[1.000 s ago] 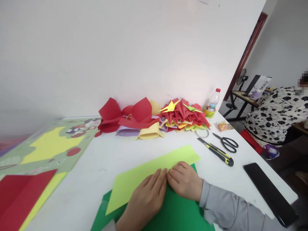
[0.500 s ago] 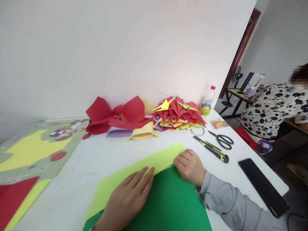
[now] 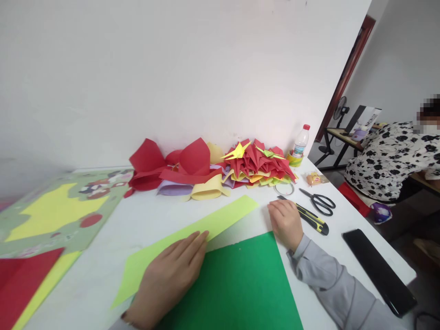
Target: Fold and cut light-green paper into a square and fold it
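A lime-green paper strip (image 3: 192,229) lies slanted across the white table. My left hand (image 3: 172,275) rests flat on it, fingers stretched out and close together, its palm covering part of the green sheet (image 3: 240,284) below. To the right, my right hand (image 3: 286,222) is on the table beyond the strip's right end and clear of the green sheet's corner. Its fingers are bent and pressed together beside the yellow-black cutter (image 3: 312,220); whether anything is under the fingertips is hidden.
Red folded papers (image 3: 194,158) and red stars (image 3: 256,158) line the wall. Scissors (image 3: 321,201), a bottle (image 3: 301,142) and a black case (image 3: 378,270) are at right. A patterned mat (image 3: 113,197) lies left. A person in a floral shirt (image 3: 395,160) sits beyond.
My right hand has let go of the lime paper and moved right, beside the cutter. The lime strip and my left hand have shifted left, uncovering more of the green sheet's top edge.
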`<state>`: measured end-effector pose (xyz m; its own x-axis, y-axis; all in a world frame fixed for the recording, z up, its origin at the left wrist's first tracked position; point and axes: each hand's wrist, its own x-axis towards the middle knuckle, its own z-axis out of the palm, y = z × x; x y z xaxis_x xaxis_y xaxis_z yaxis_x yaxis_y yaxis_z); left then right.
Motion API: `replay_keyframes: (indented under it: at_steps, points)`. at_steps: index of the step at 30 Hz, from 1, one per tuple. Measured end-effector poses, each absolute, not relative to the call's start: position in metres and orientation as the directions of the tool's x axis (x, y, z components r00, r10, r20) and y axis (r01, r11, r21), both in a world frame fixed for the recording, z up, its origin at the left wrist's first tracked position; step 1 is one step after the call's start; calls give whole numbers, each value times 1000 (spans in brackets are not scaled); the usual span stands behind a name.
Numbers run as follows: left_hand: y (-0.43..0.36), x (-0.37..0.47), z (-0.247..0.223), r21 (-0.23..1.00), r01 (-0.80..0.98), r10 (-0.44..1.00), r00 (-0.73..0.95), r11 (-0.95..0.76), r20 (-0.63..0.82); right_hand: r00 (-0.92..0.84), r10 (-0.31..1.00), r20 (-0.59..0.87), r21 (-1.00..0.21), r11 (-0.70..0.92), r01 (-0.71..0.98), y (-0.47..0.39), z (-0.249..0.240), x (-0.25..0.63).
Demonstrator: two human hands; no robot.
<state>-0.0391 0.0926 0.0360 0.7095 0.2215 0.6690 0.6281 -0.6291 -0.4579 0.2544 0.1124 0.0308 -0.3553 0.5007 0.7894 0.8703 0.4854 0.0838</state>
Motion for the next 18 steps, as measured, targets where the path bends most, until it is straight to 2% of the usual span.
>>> replay_keyframes:
  at_steps: [3,5,9,18]
  points:
    - [86,-25,33,-450,598,217,729,-664,649,-533,439,723,135,667,733,99,32,231]
    - [82,-15,30,-421,579,217,732,-698,646,-611,374,698,181,734,655,91,31,215]
    - [78,-5,27,-359,556,232,728,-750,645,-640,340,690,213,749,628,85,27,198]
    - [79,0,26,-347,546,225,727,-763,649,-626,308,717,228,745,627,85,27,194]
